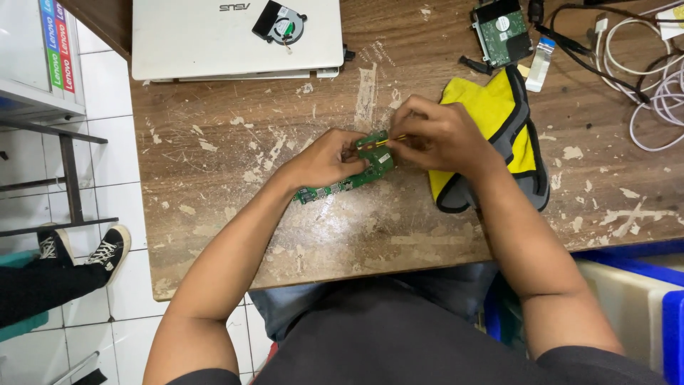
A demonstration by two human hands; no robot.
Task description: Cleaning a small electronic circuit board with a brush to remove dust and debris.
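Note:
A narrow green circuit board (340,185) lies on the worn wooden table (235,142), near its middle. My left hand (324,158) presses on the board's upper part and holds it down. My right hand (436,135) is closed around a small thin tool with a yellowish tip, which touches the board's top end. The rest of the tool is hidden inside my fingers. A yellow and grey cloth (499,121) lies under and behind my right hand.
A closed white laptop (214,36) sits at the back left with a small black fan (280,23) on it. A hard drive with a green board (501,31), black cables and white cables (655,78) lie at the back right. Another person's shoes (85,246) show at left.

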